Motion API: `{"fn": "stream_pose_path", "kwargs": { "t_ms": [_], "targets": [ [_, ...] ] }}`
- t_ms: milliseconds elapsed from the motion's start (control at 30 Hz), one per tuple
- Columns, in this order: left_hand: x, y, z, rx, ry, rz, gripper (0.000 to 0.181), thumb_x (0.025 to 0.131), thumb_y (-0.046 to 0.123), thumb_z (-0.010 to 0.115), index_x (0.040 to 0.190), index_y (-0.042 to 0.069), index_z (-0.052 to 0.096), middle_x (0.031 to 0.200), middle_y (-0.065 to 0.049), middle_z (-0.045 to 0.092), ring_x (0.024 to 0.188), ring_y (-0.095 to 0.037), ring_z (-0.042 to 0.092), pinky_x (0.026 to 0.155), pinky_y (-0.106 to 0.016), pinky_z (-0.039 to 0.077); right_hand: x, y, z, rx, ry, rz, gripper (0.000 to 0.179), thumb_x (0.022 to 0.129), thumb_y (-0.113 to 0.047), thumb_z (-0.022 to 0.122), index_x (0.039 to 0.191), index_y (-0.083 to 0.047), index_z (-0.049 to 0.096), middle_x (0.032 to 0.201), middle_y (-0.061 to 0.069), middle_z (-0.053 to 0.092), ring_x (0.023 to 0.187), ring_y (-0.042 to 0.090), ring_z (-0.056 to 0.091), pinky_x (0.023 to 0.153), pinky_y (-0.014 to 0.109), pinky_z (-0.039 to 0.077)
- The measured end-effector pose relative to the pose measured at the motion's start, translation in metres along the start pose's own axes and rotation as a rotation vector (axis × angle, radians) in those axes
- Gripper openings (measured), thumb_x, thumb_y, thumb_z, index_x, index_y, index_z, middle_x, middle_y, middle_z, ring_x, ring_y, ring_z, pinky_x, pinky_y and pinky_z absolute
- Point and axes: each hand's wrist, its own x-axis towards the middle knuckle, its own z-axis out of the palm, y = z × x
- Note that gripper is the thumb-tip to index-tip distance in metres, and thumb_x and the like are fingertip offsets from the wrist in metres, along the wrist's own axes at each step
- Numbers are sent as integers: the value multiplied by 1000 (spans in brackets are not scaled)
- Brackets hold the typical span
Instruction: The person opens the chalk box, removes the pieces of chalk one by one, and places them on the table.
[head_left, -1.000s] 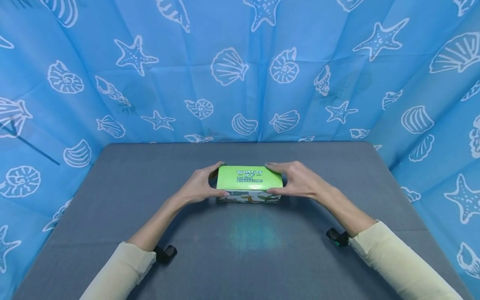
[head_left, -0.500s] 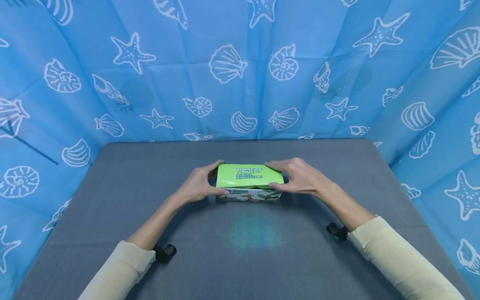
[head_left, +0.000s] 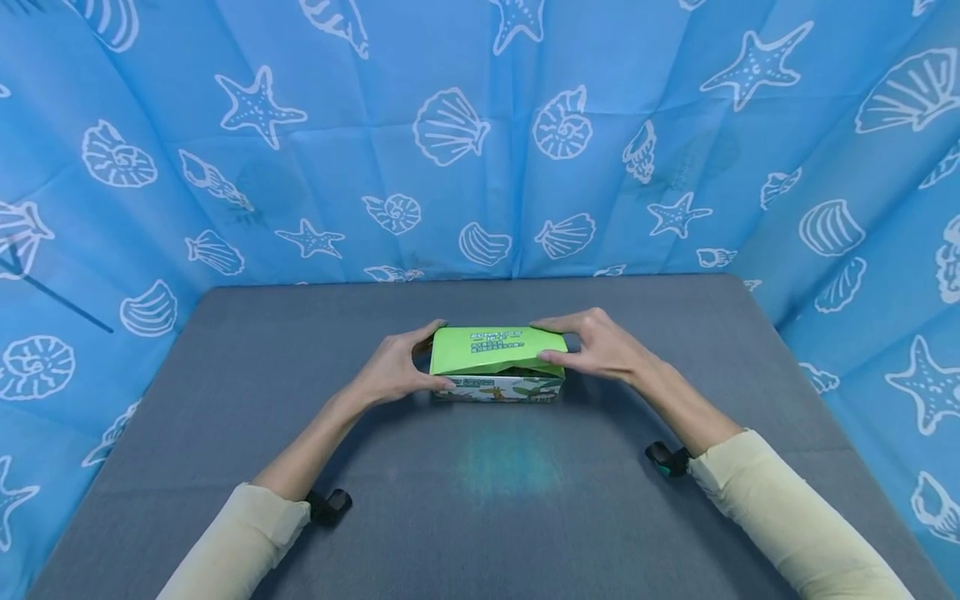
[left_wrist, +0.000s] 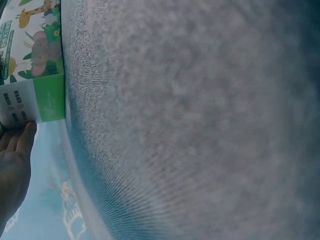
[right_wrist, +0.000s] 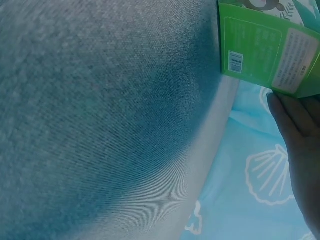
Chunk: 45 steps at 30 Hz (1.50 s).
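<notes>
A small cardboard box (head_left: 495, 388) sits on the table, its white front printed with cartoon animals. Its bright green lid (head_left: 480, 350) is raised at the right end, leaving a dark gap along the front edge. My left hand (head_left: 393, 367) grips the left end, thumb at the front and fingers at the back. With thumb in front and fingers behind, my right hand (head_left: 603, 343) holds the lid's raised right end. The left wrist view shows fingertips at the box's end panel (left_wrist: 17, 105); in the right wrist view, fingertips touch the green end panel (right_wrist: 255, 50) with a barcode. The inside is hidden.
A grey cloth covers the table (head_left: 487, 517). Behind and beside it hangs a blue curtain (head_left: 337, 167) with white shells and starfish. Black wrist cameras sit below the left sleeve (head_left: 240, 542) and the right sleeve (head_left: 787, 508).
The lid, level on the box at first, has come up at its right end as my right hand rose with it. My left hand has stayed at the left end.
</notes>
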Motion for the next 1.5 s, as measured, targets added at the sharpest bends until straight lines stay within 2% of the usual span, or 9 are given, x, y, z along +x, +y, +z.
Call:
{"fn": "stream_pose_path", "kwargs": {
  "t_ms": [300,433,533,700,767,1000,1100,1267,1500],
  "targets": [
    [-2,0,0,-13,-1,8,103,73,42,89,155,10,35,150,-18,45,132,-34,50,107,-50,48,0,-2,-4,27,-6,81,54,93,-47,64,130,-7,67,91,7,74,43,-1,18,46,24,33],
    [-3,1,1,-58,-1,8,104,73,41,89,156,10,33,153,-17,41,131,-33,51,108,-44,48,0,-6,-7,25,-29,135,54,95,-50,61,131,-10,66,54,-7,45,43,0,17,49,26,35],
    [-4,0,1,-92,-3,9,104,74,40,88,157,12,32,156,-16,37,132,-33,51,109,-39,47,-1,-9,-11,22,-55,186,55,93,-50,62,133,-13,65,50,-9,28,43,3,16,52,28,39],
    [-5,-1,2,-128,-6,1,104,75,39,88,157,13,30,157,-15,35,132,-32,50,109,-38,47,-8,-11,-19,4,-44,225,60,88,-49,70,134,-11,64,67,1,61,50,5,33,75,37,52],
    [-6,-1,1,-133,-4,-4,103,76,39,87,157,12,30,156,-16,36,131,-32,51,108,-40,48,-10,-11,-21,-10,-39,242,63,87,-50,71,135,-11,64,64,2,59,51,5,33,71,35,53],
    [-11,2,-2,-152,8,-22,100,77,39,86,156,10,32,153,-17,40,128,-32,55,105,-41,51,-21,-11,-23,-38,-11,291,59,86,-51,72,126,-9,70,46,-13,18,43,4,11,40,20,20],
    [-14,4,-4,-148,33,-36,95,78,39,86,153,8,36,152,-17,42,125,-32,57,102,-42,53,-24,-13,-23,-42,26,281,52,86,-51,73,116,-8,75,46,-12,25,45,4,13,42,20,19],
    [-18,6,-5,-100,88,-40,86,79,42,84,148,8,46,142,-18,53,117,-30,63,95,-45,57,-25,-14,-21,-28,120,202,33,88,-39,74,103,-10,80,79,2,74,58,4,59,56,25,46],
    [-18,7,-6,-97,116,-21,80,80,39,84,145,7,49,141,-17,54,117,-30,63,96,-44,57,-22,-13,-18,60,221,188,25,92,-27,72,103,-6,79,102,12,75,98,29,72,87,50,60]
  ]
}}
